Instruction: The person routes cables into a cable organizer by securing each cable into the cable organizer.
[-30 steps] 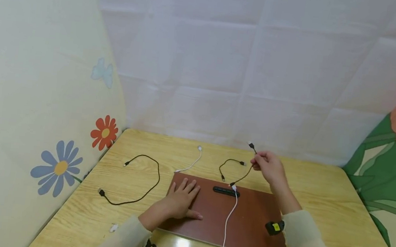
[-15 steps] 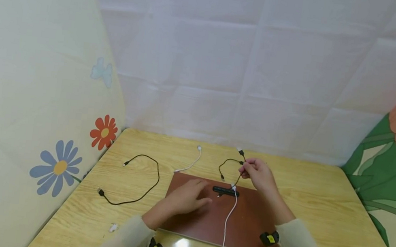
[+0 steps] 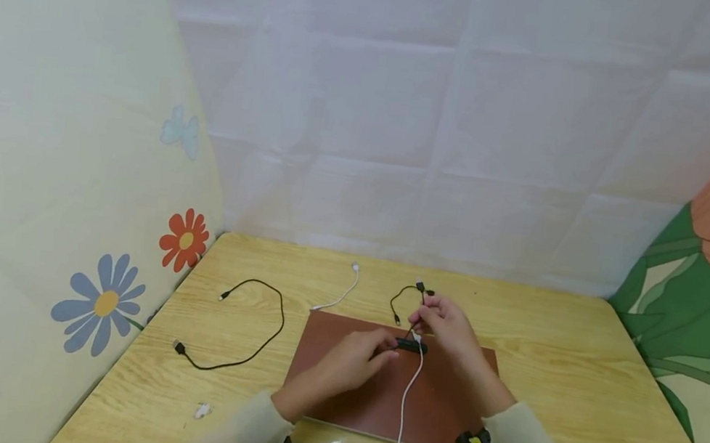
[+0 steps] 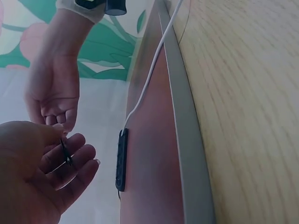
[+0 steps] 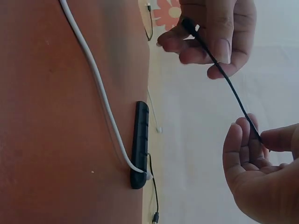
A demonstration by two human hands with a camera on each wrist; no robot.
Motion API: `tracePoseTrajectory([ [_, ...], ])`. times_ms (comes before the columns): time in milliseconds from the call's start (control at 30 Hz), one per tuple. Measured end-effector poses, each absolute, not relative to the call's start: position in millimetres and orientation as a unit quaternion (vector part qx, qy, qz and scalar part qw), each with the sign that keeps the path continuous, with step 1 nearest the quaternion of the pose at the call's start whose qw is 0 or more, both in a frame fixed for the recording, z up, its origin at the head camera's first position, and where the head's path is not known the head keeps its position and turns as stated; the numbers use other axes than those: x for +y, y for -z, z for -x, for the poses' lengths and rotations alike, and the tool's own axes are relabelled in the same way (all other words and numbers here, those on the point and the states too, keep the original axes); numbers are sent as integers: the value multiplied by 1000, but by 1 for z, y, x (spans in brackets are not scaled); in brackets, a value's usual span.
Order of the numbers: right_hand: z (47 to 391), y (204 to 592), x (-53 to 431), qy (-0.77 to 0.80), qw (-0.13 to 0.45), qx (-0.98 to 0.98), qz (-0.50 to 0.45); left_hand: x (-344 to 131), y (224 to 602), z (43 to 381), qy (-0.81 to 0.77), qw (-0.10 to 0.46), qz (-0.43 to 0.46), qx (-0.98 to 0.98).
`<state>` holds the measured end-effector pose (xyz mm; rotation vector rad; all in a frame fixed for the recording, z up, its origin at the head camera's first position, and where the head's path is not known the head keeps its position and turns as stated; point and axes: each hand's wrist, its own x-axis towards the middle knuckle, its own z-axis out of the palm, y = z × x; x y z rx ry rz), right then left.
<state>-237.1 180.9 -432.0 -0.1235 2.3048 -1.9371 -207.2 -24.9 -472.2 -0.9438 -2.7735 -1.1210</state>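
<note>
My right hand pinches a short black USB cable between thumb and fingers, with one plug sticking up beyond it. At the cable's other end, my left hand pinches it under the thumb, close to the smaller plug. The cable runs taut between both hands, above a black slotted cable holder. That holder sits along the far side of a reddish-brown board. A white cable is seated in the holder's right end and trails toward me over the board.
On the wooden table, a long black cable curves at the left. Behind the board lie a short white cable and another short black cable. A small white scrap lies at the front left.
My left hand has lifted off the board, moved right and taken hold of the black cable's lower end. My right hand has come left and down toward the holder with the cable.
</note>
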Motion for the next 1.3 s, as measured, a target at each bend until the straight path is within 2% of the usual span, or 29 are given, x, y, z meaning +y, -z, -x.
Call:
tracePoseTrajectory([
  [500, 246, 447, 186, 668, 95, 738, 17, -28, 476, 202, 298, 7, 318, -900],
  [867, 248, 453, 188, 675, 103, 730, 4, -29, 482, 196, 270, -41, 315, -909],
  [1100, 250, 465, 189, 578, 89, 811, 14, -28, 487, 189, 239, -82, 309, -917],
  [1300, 252, 477, 189, 461, 67, 883, 45, -26, 489, 187, 206, -96, 335, -914],
])
